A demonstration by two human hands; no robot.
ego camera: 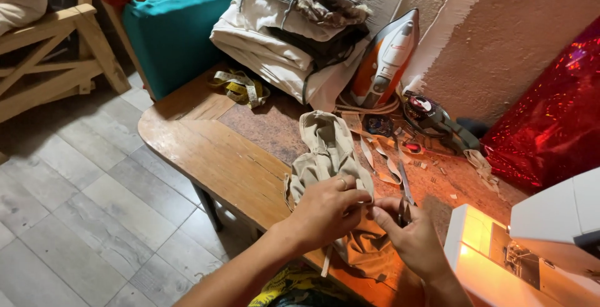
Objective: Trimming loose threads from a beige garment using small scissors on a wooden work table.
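At the wooden counter (206, 150), our left hand (325, 210) gripped a bunched beige garment (328, 150) lying at the counter's near edge, while our right hand (412, 235) pinched its fabric and held small scissors (403, 204). An orange-and-white iron (384, 60), folded clothes (281, 25) and a sewing machine (531, 244) stood nearby.
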